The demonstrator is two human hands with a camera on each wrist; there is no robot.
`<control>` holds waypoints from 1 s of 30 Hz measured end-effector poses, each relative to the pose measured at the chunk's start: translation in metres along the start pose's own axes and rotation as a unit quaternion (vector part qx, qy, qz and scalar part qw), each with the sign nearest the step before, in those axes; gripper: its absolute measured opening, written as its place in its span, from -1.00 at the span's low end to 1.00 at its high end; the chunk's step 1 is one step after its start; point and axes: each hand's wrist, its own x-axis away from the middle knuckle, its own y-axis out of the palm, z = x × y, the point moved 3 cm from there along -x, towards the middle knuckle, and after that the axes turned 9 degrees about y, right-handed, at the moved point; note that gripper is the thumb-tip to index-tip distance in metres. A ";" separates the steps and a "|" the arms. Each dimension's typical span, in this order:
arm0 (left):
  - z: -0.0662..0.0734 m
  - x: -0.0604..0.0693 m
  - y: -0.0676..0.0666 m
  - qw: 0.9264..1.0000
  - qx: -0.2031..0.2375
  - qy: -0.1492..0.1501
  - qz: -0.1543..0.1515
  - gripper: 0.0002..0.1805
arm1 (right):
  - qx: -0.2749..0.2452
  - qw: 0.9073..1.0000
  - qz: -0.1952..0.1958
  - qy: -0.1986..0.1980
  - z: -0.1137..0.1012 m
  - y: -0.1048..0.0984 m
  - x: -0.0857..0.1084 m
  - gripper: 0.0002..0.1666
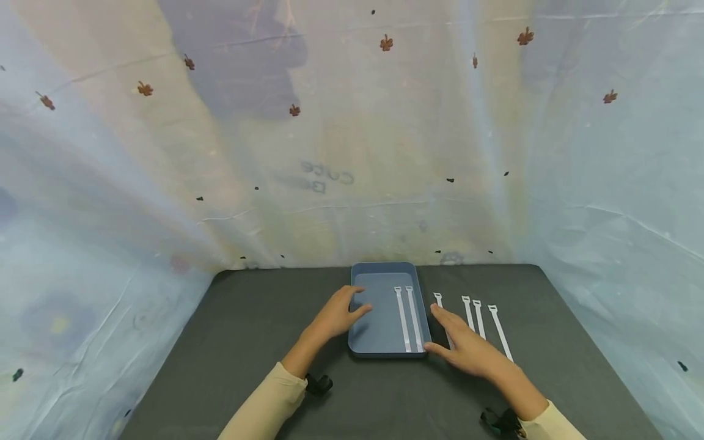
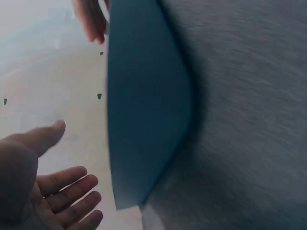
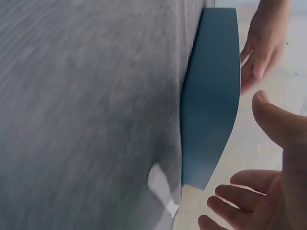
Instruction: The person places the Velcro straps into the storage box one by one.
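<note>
A blue-grey rectangular tray (image 1: 379, 318) lies on the dark cloth, with two white straps (image 1: 403, 321) side by side in its right half. Each strap has a loop-like buckle at its far end. Over the tray's left side hovers my left hand (image 1: 337, 313), fingers and thumb apart, holding nothing. My right hand (image 1: 467, 348) is at the tray's right edge, thumb near the near right corner. It partly covers a white strap (image 1: 438, 298) on the cloth; whether it touches that strap I cannot tell. In the right wrist view its fingers (image 3: 240, 199) are relaxed with nothing in them.
Right of the tray, further white straps (image 1: 499, 330) lie roughly parallel on the dark cloth (image 1: 264, 324). A pale patterned plastic sheet (image 1: 352, 220) hangs behind the table and along both sides. Each wrist wears a black band (image 1: 319, 385).
</note>
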 end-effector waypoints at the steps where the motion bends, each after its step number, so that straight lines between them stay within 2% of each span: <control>1: -0.001 0.004 0.000 1.000 -0.010 0.004 -0.008 -0.27 | 0.003 1.000 0.007 -0.002 0.002 -0.002 0.001 0.10; 5: -0.005 0.016 0.002 0.997 -0.053 0.024 -0.043 -0.07 | 0.019 0.999 0.033 0.006 0.009 -0.012 0.004 -0.05; 10: -0.004 0.027 0.004 0.994 -0.069 0.035 -0.072 0.11 | 0.032 0.997 0.067 0.019 0.017 -0.024 0.005 -0.20; 15: -0.004 0.036 0.006 0.990 -0.090 0.046 -0.096 0.24 | 0.035 0.996 0.073 0.037 0.025 -0.032 0.007 -0.29; 21: -0.006 0.040 0.010 0.985 -0.114 0.046 -0.122 0.31 | 0.036 0.996 0.076 0.029 0.039 -0.040 0.007 -0.39; 30: -0.007 0.042 0.010 0.985 -0.100 0.047 -0.132 0.42 | 0.016 0.994 0.091 0.060 0.057 -0.051 0.005 -0.49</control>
